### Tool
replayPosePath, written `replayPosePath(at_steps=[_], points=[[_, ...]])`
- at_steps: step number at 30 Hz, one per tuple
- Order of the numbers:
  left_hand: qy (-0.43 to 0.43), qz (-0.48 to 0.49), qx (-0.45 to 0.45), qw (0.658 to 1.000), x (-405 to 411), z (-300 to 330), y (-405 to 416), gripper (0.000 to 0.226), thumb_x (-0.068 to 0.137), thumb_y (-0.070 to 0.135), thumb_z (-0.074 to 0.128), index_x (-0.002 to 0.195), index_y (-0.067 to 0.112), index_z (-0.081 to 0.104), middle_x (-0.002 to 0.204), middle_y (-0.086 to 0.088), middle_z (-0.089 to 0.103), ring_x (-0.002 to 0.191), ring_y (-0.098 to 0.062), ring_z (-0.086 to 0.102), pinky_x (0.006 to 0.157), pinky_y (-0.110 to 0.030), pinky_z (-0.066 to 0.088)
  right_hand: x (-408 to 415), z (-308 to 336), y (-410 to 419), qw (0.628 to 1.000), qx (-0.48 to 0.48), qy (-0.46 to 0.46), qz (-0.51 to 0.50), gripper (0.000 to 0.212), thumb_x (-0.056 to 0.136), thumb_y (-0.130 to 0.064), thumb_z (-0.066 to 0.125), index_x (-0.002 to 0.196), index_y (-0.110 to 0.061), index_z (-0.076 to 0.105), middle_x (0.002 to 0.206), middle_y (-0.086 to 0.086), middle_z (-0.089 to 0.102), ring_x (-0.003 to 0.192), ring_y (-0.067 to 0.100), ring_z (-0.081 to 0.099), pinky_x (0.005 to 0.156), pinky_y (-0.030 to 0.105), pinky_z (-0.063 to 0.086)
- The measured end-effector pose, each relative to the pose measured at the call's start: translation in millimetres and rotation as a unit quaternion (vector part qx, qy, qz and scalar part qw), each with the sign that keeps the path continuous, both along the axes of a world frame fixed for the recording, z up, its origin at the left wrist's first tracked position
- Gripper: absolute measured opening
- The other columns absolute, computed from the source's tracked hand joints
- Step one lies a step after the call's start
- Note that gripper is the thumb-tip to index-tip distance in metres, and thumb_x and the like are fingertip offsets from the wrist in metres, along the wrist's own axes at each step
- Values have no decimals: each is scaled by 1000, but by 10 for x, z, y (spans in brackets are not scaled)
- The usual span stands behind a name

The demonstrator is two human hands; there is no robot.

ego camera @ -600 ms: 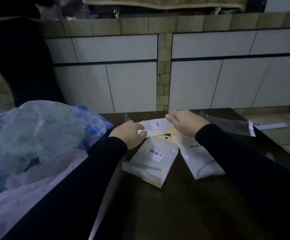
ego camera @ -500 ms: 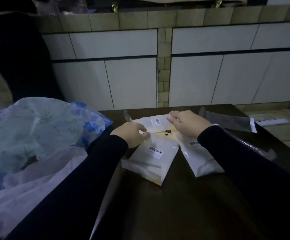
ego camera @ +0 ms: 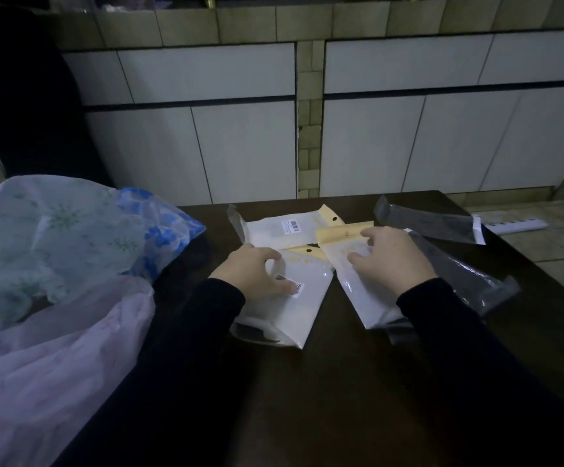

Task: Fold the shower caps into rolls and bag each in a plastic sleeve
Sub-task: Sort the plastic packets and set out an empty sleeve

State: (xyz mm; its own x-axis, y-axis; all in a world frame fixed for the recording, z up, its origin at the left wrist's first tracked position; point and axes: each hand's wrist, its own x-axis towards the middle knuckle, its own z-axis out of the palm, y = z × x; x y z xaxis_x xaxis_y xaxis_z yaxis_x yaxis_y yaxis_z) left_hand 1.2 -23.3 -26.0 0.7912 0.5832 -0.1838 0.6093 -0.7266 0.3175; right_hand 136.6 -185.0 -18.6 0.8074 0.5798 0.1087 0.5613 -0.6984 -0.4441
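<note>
My left hand [ego camera: 257, 274] lies with loose fingers on the middle packet [ego camera: 294, 298], covering part of its unreadable barcode; my right hand [ego camera: 391, 261] rests relaxed on another [ego camera: 358, 284]. Loose shower caps [ego camera: 54, 247] crowd the table's [ego camera: 307, 399] left edge; its near part lies bare.

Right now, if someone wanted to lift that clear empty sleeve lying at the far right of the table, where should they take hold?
Probably by its white end strip, coming from the right. The clear empty sleeve lies flat on the dark table with that end poking past the table's right edge, so fingers could pinch it from above and below. Both hands are busy on the filled packets.
</note>
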Motion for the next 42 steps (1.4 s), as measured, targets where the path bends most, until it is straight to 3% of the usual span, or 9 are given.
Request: replayPosePath(at_steps=[6, 10, 14, 19, 22, 26, 31, 37, 42], points=[[-49, 16, -39, 998, -31, -8, -42, 76, 75, 55, 75, 141, 30, 46, 143, -2, 49, 126, -19, 48, 92, -25, 42, -18, -156, 8, 998, -29, 18, -50, 57, 86, -40, 62, 136, -16, 51, 136, 9, 52, 124, 25, 47, 96, 38, 46], [-120, 34, -104, 987, -109, -39, -40, 74, 73, 45, 81, 139, 33, 49, 147, 5, 45, 129, -16, 46, 96, -24, 38, -7, -163, -17, 995, -78, 15, -56, 62, 86, -51, 57, 137, -18, 46, 139, 11, 44, 127, 31, 40, 99, 43, 41], [-194, 43, -137, 971, -177, -69, -6, 65, 72, 39, 84, 131, 38, 56, 140, 9, 52, 124, -13, 49, 105, -33, 42, 17, -161, -37, 994, -93, 29, -48, 70, 84, -60, 54, 140, -21, 41, 142, 12, 41, 130, 35, 36, 105, 47, 35], [-253, 52, -150, 954, -200, -145, 26, 60, 69, 33, 86, 123, 40, 61, 130, 11, 58, 118, -9, 53, 105, -38, 45, 25, -163, -41, 994, -92, 45, -47, 81, 77, -68, 58, 143, -24, 38, 141, 11, 44, 130, 33, 35, 106, 46, 33], [-255, 56, -183, 948, -242, -171, 90, 60, 67, 31, 88, 121, 41, 64, 125, 11, 61, 114, -9, 57, 102, -38, 48, 20, -124, -76, 996, -69, 37, -53, 82, 79, -64, 61, 146, -25, 33, 142, 10, 44, 130, 33, 35, 105, 45, 32], [-209, 59, -255, 942, -328, -164, 163, 53, 54, 38, 91, 102, 46, 70, 119, 6, 66, 105, -14, 66, 99, -39, 51, -6, -105, -136, 998, -22, 45, -37, 85, 77, -59, 65, 147, -26, 30, 141, 11, 44, 128, 30, 42, 103, 43, 37], [-252, 51, -317, 913, -435, -81, 172, 43, 66, 19, 88, 103, 37, 74, 108, 6, 73, 94, -13, 72, 92, -40, 56, -79, 32, -265, 996, 59, 47, -40, 77, 81, -44, 69, 146, -25, 33, 143, 8, 43, 127, 25, 46, 97, 36, 43], [-381, 66, -279, 879, -345, -124, 97, 45, 75, 23, 82, 112, 45, 67, 127, 4, 62, 108, -15, 65, 92, -39, 55, -100, 155, -376, 981, 181, 48, -43, 79, 80, -41, 74, 147, -29, 34, 140, 6, 41, 128, 24, 43, 96, 35, 40], [-450, 27, -243, 859, -207, -209, -101, 45, 70, 45, 82, 113, 42, 69, 123, 6, 67, 113, -12, 63, 95, -37, 54, -165, 236, -87, 961, 253, 108, 11, 81, 74, -41, 79, 145, -26, 40, 138, 3, 48, 122, 20, 49, 100, 36, 44]])
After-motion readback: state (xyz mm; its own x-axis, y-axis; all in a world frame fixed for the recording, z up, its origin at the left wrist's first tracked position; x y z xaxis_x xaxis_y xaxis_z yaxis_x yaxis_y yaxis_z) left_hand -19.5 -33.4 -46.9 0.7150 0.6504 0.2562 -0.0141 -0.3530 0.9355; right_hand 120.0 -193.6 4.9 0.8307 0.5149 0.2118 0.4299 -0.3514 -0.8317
